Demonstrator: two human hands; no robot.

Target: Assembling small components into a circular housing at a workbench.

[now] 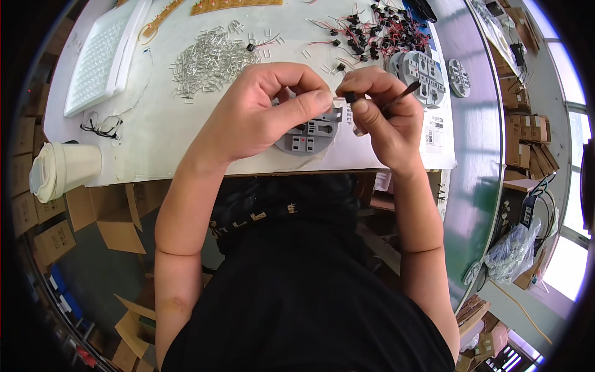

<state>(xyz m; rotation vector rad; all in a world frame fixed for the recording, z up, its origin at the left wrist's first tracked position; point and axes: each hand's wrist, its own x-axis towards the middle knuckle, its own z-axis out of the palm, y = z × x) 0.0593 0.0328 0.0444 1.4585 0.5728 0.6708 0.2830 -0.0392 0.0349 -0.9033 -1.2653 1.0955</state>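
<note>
Close together over the worktable (217,133), both of my hands are raised in a pinch. Thumb and forefinger of my left hand (266,111) are pressed together; what they hold, if anything, is too small to make out. My right hand (387,118) grips a small black block-shaped part (350,97) between thumb and forefinger. A thin dark tool (406,92) also sticks out of that hand, its kind unclear. Below the hands lies a grey round plastic housing (304,146) with moulded slots, partly covered by my left hand.
A heap of U-shaped metal pins (211,62) lies ahead. Black parts with red wires (372,31) are piled far right, near more grey housings (424,77). At left are a white tray (99,56), glasses (102,124) and a lidded cup (77,164) by the edge.
</note>
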